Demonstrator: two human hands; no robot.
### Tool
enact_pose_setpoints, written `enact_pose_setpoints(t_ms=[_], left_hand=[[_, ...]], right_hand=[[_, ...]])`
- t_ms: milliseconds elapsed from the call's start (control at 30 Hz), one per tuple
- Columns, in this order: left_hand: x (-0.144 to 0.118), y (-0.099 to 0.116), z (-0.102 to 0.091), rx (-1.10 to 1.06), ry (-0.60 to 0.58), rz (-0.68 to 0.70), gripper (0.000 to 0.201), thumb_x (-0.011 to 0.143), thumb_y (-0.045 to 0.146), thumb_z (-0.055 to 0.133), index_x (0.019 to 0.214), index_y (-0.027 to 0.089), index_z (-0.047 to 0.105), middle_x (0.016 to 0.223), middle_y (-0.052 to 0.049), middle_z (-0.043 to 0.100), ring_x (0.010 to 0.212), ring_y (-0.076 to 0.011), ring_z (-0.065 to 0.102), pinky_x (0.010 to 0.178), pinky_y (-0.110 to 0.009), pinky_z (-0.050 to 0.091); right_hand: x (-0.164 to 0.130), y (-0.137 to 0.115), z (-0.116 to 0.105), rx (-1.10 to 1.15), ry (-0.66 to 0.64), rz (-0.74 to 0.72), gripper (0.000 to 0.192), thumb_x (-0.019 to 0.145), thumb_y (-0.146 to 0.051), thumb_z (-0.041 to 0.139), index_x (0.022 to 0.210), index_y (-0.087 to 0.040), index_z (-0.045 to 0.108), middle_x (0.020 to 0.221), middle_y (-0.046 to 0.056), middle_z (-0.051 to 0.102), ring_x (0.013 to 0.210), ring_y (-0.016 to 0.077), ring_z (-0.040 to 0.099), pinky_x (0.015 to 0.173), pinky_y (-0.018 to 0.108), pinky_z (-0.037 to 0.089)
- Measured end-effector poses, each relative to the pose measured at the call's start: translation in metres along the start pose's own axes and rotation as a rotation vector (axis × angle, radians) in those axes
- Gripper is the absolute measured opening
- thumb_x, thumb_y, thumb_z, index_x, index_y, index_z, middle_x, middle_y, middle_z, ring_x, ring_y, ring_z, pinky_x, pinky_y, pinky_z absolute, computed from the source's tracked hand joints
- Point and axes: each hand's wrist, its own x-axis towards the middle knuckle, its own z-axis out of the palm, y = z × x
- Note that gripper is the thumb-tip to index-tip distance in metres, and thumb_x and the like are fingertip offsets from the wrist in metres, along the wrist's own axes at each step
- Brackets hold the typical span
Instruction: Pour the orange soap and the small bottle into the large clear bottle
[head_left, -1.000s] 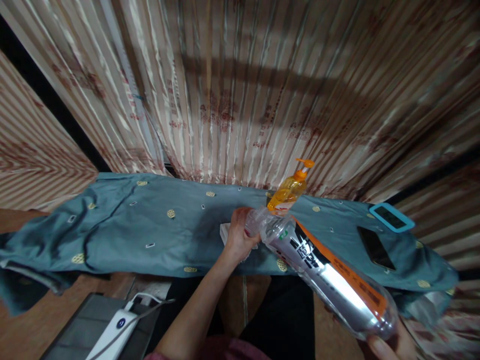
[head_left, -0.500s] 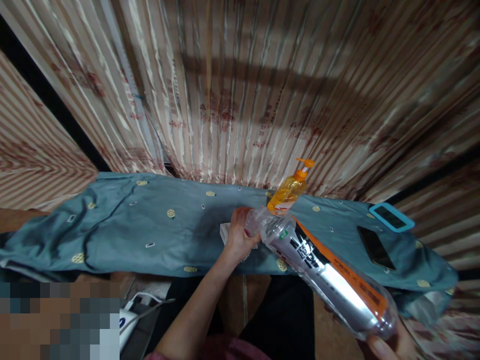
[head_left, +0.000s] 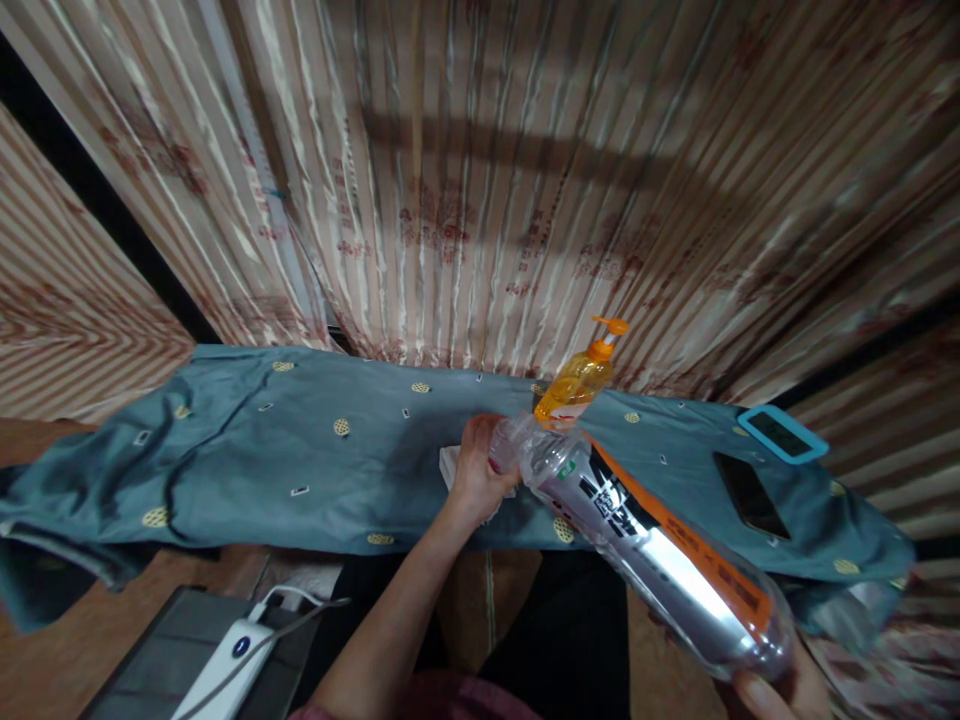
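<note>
A large clear plastic bottle (head_left: 660,540) with a silver, black and orange label lies slantwise in the air above the cloth. My left hand (head_left: 478,468) is closed around its narrow, clear upper end; the fingers partly hide that end, so I cannot tell whether it has a cap. At the lower right, my right hand (head_left: 784,690) grips the bottle's base, with the thumb in view and the other fingers mostly hidden. Partly covered by my left hand is a white object (head_left: 448,465) on the cloth. Just behind the bottle stands an orange pump bottle (head_left: 576,385).
A teal cloth (head_left: 240,450) with yellow pineapple prints covers the narrow table. To the right lie a dark phone (head_left: 750,495) and a blue-framed device (head_left: 784,435). A pleated curtain (head_left: 465,200) hangs behind. A white power strip (head_left: 229,665) with cables sits at lower left.
Both hands and the bottle stay in practically the same place. The lower left corner, covered by a pixelated block before, now shows the power strip and hanging cloth.
</note>
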Motion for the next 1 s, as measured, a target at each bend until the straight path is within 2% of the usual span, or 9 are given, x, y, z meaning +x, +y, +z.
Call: enact_pose_setpoints(t_ms=[167, 367, 600, 867, 1000], left_hand=[[0.0, 0.0, -0.001, -0.015, 0.003, 0.01, 0.058, 0.065, 0.02, 0.076, 0.117, 0.02, 0.051, 0.113, -0.009, 0.056, 0.106, -0.0264, 0.058, 0.092, -0.045, 0.05], [0.0, 0.0, 0.001, -0.01, 0.019, 0.014, 0.058, 0.065, 0.019, 0.077, 0.117, 0.019, 0.051, 0.111, -0.009, 0.055, 0.105, -0.0259, 0.058, 0.093, -0.045, 0.05], [-0.001, -0.003, 0.001, -0.022, 0.016, 0.03, 0.058, 0.066, 0.021, 0.076, 0.118, 0.02, 0.049, 0.112, -0.009, 0.055, 0.105, -0.0257, 0.057, 0.092, -0.045, 0.05], [-0.001, 0.0, -0.001, -0.024, -0.001, 0.003, 0.06, 0.064, 0.018, 0.077, 0.118, 0.019, 0.05, 0.112, -0.01, 0.054, 0.105, -0.0258, 0.058, 0.093, -0.045, 0.05], [-0.002, 0.0, 0.0, -0.02, 0.017, 0.003, 0.058, 0.065, 0.019, 0.076, 0.117, 0.019, 0.051, 0.112, -0.009, 0.055, 0.105, -0.0256, 0.058, 0.092, -0.044, 0.05]], right_hand=[[0.0, -0.005, 0.005, 0.011, 0.048, 0.041, 0.077, 0.07, -0.053, 0.068, 0.139, -0.024, 0.048, 0.134, 0.009, 0.056, 0.132, 0.0384, 0.044, 0.11, 0.049, 0.031], [0.001, -0.004, 0.003, -0.011, 0.033, 0.018, 0.076, 0.068, -0.051, 0.071, 0.136, -0.024, 0.051, 0.128, 0.01, 0.061, 0.125, 0.0387, 0.051, 0.103, 0.047, 0.04], [-0.001, -0.003, 0.001, 0.022, 0.019, 0.044, 0.078, 0.069, -0.052, 0.069, 0.139, -0.025, 0.048, 0.137, 0.008, 0.055, 0.136, 0.0381, 0.038, 0.113, 0.049, 0.026], [0.0, 0.007, -0.01, -0.02, -0.04, 0.029, 0.082, 0.073, -0.051, 0.066, 0.146, -0.026, 0.038, 0.145, 0.007, 0.048, 0.138, 0.0391, 0.036, 0.107, 0.048, 0.036], [0.0, 0.007, -0.01, -0.008, -0.043, 0.031, 0.08, 0.072, -0.051, 0.067, 0.144, -0.027, 0.041, 0.146, 0.007, 0.048, 0.137, 0.0389, 0.038, 0.107, 0.047, 0.037]])
